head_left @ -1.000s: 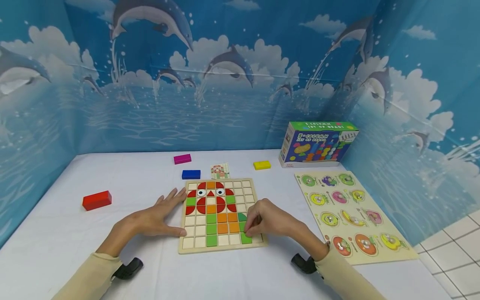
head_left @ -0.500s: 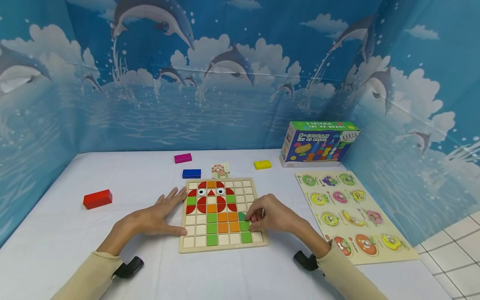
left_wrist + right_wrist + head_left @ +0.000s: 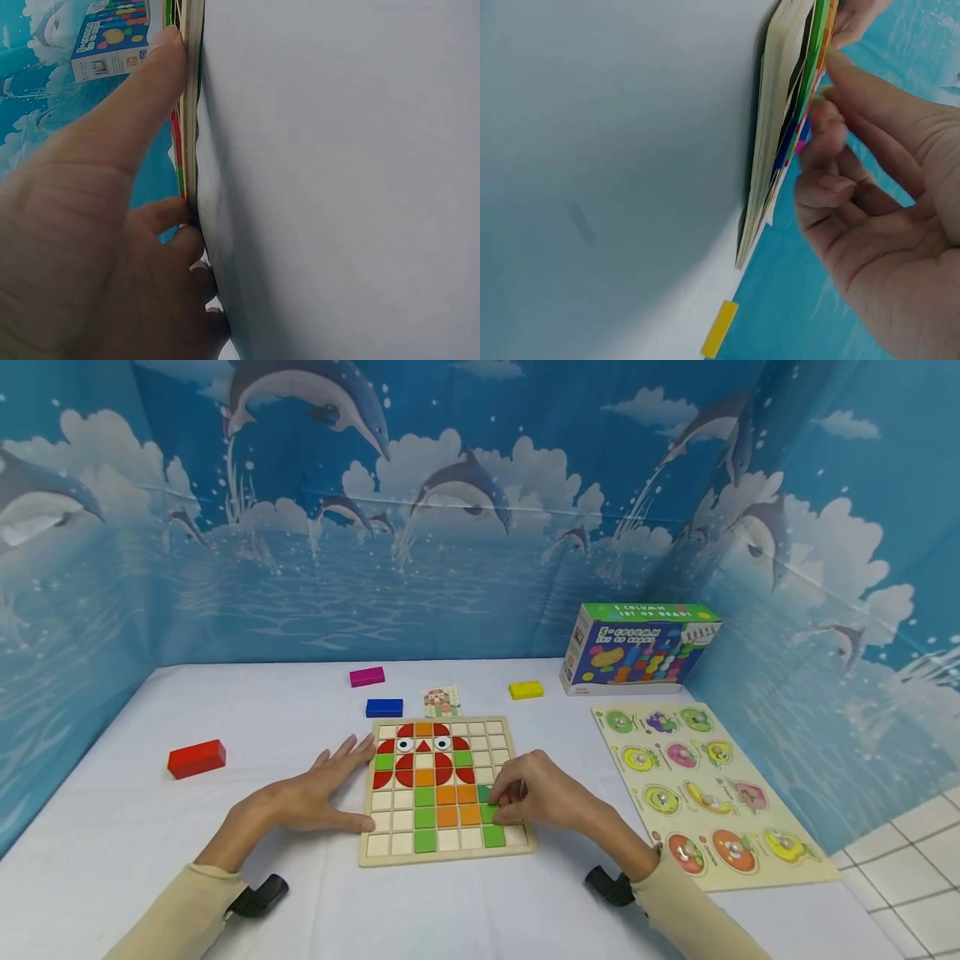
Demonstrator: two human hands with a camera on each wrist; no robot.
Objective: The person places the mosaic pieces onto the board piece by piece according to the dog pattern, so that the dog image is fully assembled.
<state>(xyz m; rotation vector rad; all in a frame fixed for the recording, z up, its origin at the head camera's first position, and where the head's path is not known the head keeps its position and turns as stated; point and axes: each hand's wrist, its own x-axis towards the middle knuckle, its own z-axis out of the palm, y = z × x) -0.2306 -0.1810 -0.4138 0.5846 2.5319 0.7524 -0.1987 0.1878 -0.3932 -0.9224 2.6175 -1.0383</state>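
A wooden grid board (image 3: 386, 862) lies on the white table, with red, orange and green tiles forming an owl-like figure with two eyes. At its left edge, my left hand (image 3: 311, 797) rests with fingers spread, thumb touching the frame; the left wrist view has this thumb (image 3: 161, 82) along the board's side. Over the board's right part, my right hand (image 3: 543, 789) has its thumb and index fingertips together at a green tile (image 3: 488, 813), beside a darker green rounded piece (image 3: 483, 793). In the right wrist view its other fingers (image 3: 825, 187) are curled.
Behind the board lie a small pattern card (image 3: 442, 701), a blue block (image 3: 384, 707), a magenta block (image 3: 367, 677) and a yellow block (image 3: 526, 690). A red block (image 3: 197, 759) is at left. At right are a fruit puzzle board (image 3: 630, 731) and a toy box (image 3: 637, 652).
My right hand has shifted slightly up the board from the lower green tiles, its fingertips now near the darker green piece. The left hand keeps its place.
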